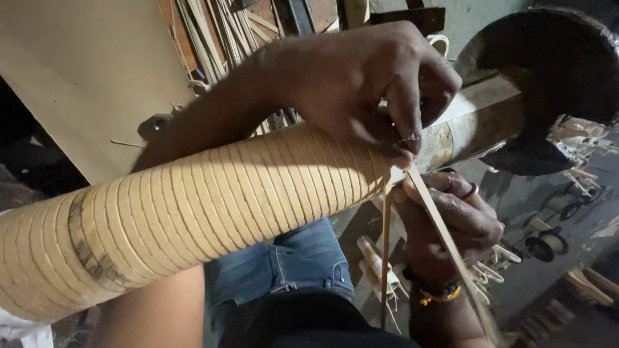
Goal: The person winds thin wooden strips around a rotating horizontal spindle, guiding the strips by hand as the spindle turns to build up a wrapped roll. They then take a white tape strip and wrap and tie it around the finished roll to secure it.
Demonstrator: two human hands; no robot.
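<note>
1. Dim workshop floor under us, littered with small spools and cane offcuts, so not much spare room down there.
2. Closest in, our right hand clenches under the pole, pulling the cane strip taut.
3. Our left hand reaches over top, fingertips pinching the strip at the wrap's edge.
4. That wrapped pole lies across our lap; bare metal runs on beyond.
5. Farthest back, loose cane strips lean by a board.

Tight up top — the left hand presses on the wrapped cylinder, dark curved metal piece crowding close right. Below, the right hand sits between hanging cane strips — open room over the grey floor beyond.
</note>
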